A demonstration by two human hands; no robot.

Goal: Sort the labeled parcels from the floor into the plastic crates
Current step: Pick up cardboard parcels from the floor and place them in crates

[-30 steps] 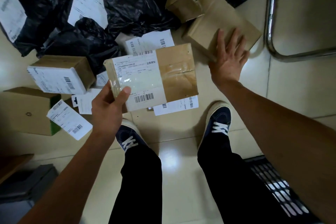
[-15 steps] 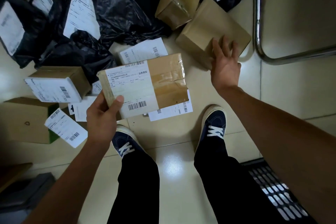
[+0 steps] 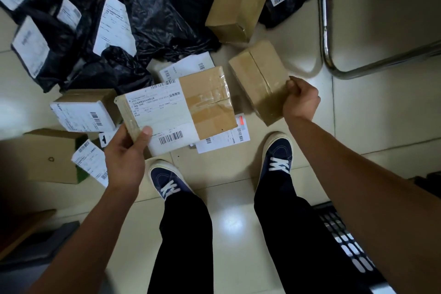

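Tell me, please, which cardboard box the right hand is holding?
The plain taped box without a visible label, gripped by the right hand; the left hand's box shows a white label.

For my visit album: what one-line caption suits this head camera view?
Standing over parcels on the floor, the left hand holds a labeled box while the right hand grips a plain taped box.

flat box (image 3: 181, 112) label: "业务类型" legible beside top barcode; remaining print blurred. recycling symbol on carton (image 3: 51, 159) lower left.
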